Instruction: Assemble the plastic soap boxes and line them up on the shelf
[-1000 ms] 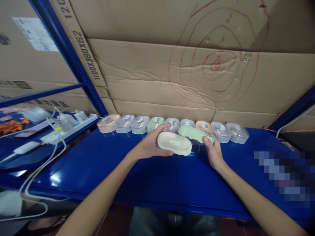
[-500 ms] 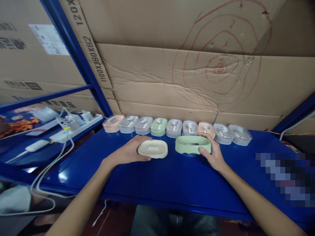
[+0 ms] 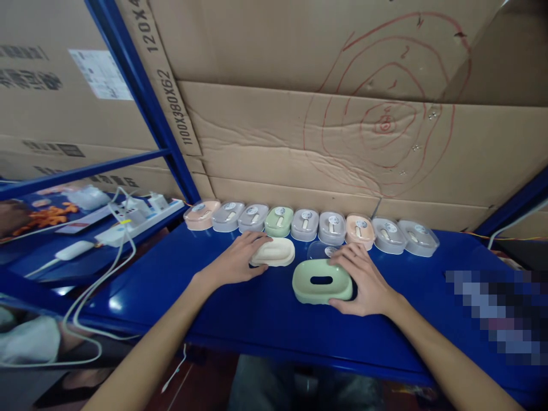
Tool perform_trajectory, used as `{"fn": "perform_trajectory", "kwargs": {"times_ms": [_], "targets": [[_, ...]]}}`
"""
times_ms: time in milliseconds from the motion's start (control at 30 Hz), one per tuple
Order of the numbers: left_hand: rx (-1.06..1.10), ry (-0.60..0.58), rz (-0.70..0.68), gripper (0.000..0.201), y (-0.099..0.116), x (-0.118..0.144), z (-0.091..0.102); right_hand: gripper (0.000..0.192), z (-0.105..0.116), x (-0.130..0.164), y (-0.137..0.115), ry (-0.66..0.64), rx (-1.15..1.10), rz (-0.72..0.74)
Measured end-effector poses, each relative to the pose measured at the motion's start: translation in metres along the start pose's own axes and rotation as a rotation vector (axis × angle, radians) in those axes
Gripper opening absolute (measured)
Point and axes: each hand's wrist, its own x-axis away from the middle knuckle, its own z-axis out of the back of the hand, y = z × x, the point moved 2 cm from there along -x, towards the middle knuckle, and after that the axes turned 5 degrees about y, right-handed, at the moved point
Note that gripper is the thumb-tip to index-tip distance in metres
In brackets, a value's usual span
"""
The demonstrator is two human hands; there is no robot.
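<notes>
On the blue shelf (image 3: 265, 319) my left hand (image 3: 235, 261) grips a cream oval case (image 3: 276, 252) that lies upside down. My right hand (image 3: 363, 278) holds a green oval case (image 3: 322, 282), also bottom up, with a dark slot in its base. A clear lid (image 3: 322, 249) lies just behind the green case. Along the back runs a row of several small lidded cases (image 3: 305, 223) in peach, grey and green.
Large cardboard boxes (image 3: 325, 131) with red scribbles close off the back. A blue upright post (image 3: 145, 97) stands at the left. Beyond it lie a white power strip (image 3: 137, 220) with plugs and white cables (image 3: 85, 297). A blurred patch covers the right side.
My right hand has drawn the green case toward me, baring a clear lid behind it. My left hand has kept the cream case down on the shelf, slightly farther back.
</notes>
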Motion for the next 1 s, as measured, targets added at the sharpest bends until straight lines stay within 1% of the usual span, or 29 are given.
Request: {"fn": "perform_trajectory", "kwargs": {"times_ms": [100,200,300,400,500,567,633,733,833,867,933,967,1000], "targets": [[-0.033,0.025,-0.044,0.062,0.008,-0.002,0.000,0.060,-0.003,-0.001,-0.007,-0.030,0.022,0.026],[-0.053,0.069,-0.127,0.055,0.022,-0.011,0.003,0.059,-0.008,-0.001,-0.011,-0.040,0.034,0.072],[-0.041,0.124,-0.191,0.047,0.042,-0.029,0.006,0.058,-0.012,-0.002,-0.014,-0.045,0.025,0.107],[0.002,0.175,-0.257,0.036,0.059,-0.054,0.005,0.057,-0.013,-0.003,-0.016,-0.038,0.011,0.106],[0.037,0.230,-0.311,0.025,0.068,-0.078,-0.007,0.056,-0.013,-0.002,-0.016,-0.048,-0.014,0.078],[0.058,0.290,-0.312,0.019,0.067,-0.089,-0.019,0.057,-0.012,-0.002,-0.014,-0.046,-0.049,0.050],[0.056,0.346,-0.302,0.015,0.061,-0.092,-0.031,0.052,-0.008,-0.001,-0.009,-0.016,-0.101,0.008],[0.040,0.378,-0.322,0.011,0.051,-0.085,-0.043,0.035,0.004,-0.001,0.010,0.108,-0.105,-0.095],[0.071,0.379,-0.325,0.011,0.048,-0.077,-0.045,0.024,0.024,0.002,0.043,0.318,0.103,-0.277],[0.084,0.376,-0.318,0.011,0.049,-0.076,-0.044,0.026,0.033,0.005,0.056,0.398,0.202,-0.360],[0.099,0.373,-0.309,0.010,0.050,-0.076,-0.043,0.039,0.050,0.014,0.084,0.493,0.310,-0.484],[0.099,0.374,-0.306,0.010,0.051,-0.077,-0.042,0.046,0.059,0.022,0.098,0.546,0.432,-0.599],[0.096,0.378,-0.300,0.010,0.051,-0.078,-0.041,0.053,0.067,0.030,0.111,0.571,0.533,-0.729]]}}
